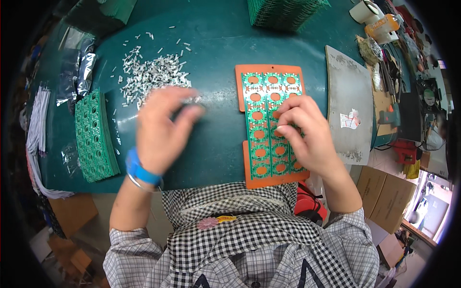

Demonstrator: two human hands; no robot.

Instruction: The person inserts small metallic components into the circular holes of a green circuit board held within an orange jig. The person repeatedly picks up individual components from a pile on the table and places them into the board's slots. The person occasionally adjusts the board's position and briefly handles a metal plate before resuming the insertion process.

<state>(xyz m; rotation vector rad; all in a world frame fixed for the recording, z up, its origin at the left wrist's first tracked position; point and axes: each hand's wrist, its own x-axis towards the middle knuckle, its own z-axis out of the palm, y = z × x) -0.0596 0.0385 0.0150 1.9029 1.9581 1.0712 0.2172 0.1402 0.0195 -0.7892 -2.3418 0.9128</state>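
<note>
My left hand (164, 126), wearing a blue wristband (140, 168), is over the near edge of a heap of small silver-white parts (154, 73). Its fingers are smeared by motion; a small pale spot shows by the fingertips, and I cannot tell whether it is held. My right hand (309, 134) is above a green circuit board panel (259, 96) with rows of oval openings. Thumb and forefinger are pinched together there; whatever they hold is too small or hidden to name. The panel lies on an orange backing plate (283, 181), whose colour shows through the openings.
A stack of green panels (93, 137) stands left, beside silver bags (86, 67) and a bundle of white strips (37, 120). More green panels (283, 14) are stacked at the back. A grey sheet (348, 91) lies right of the plate; cardboard boxes (384, 194) stand beyond.
</note>
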